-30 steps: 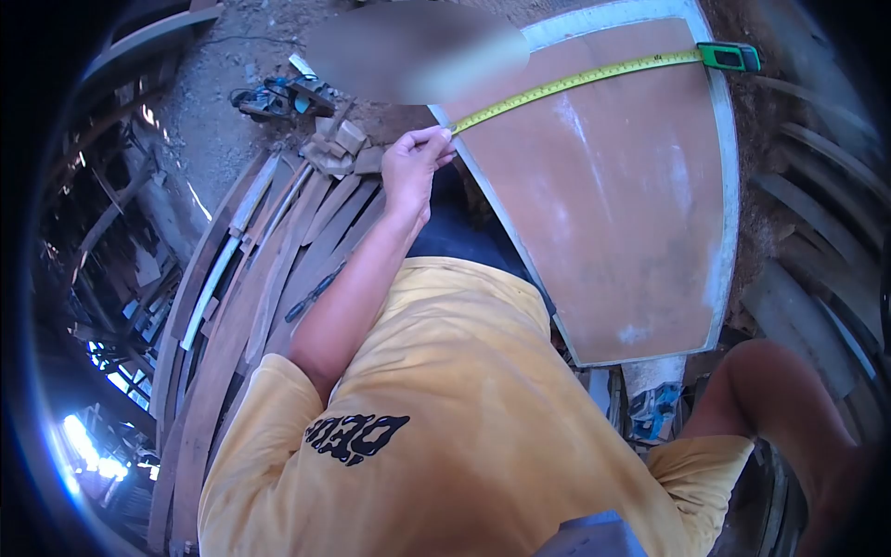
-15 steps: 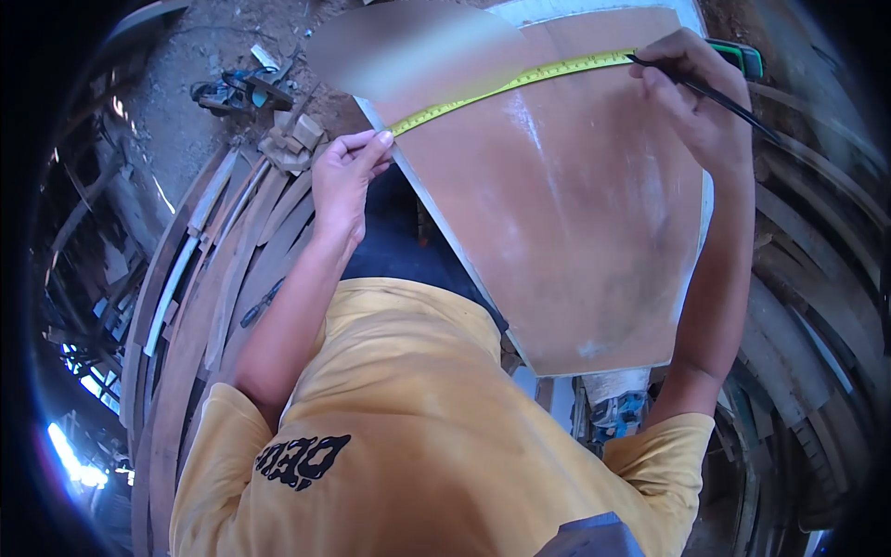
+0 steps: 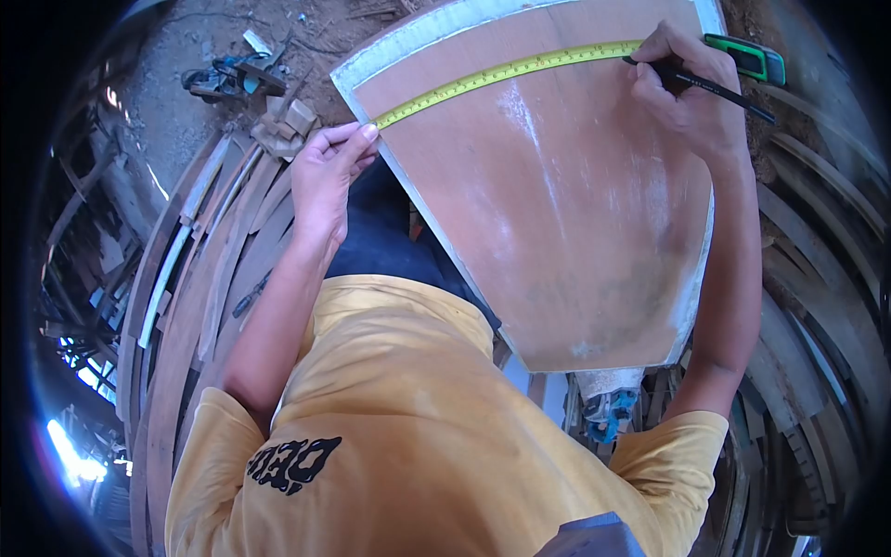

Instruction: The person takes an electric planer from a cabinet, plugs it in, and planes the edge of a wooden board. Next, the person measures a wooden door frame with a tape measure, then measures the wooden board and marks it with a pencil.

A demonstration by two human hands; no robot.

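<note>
A yellow tape measure point(image 3: 506, 72) stretches across the wide part of a brown wooden panel point(image 3: 557, 213) with pale edges. At the panel's left edge my left hand point(image 3: 325, 176) pinches the tape's end between thumb and fingers. My right hand point(image 3: 687, 93) is closed around a black pencil point(image 3: 729, 96), its tip touching or close to the tape near the right side. Just beyond that hand lies the green and black tape case point(image 3: 750, 61), partly hidden behind the fingers. White scuffs mark the panel's surface.
Long wooden strips point(image 3: 190, 278) lie stacked on the left, and more boards point(image 3: 807, 371) are piled on the right. A dark power tool point(image 3: 237, 79) and wood offcuts point(image 3: 288, 125) rest on the dirt floor. A blue tool point(image 3: 610, 413) sits below the panel's narrow end.
My left hand, still pinching the tape's end, appears slightly farther left and lower. The pencil's back end has tilted up a little. More of the panel's far edge shows.
</note>
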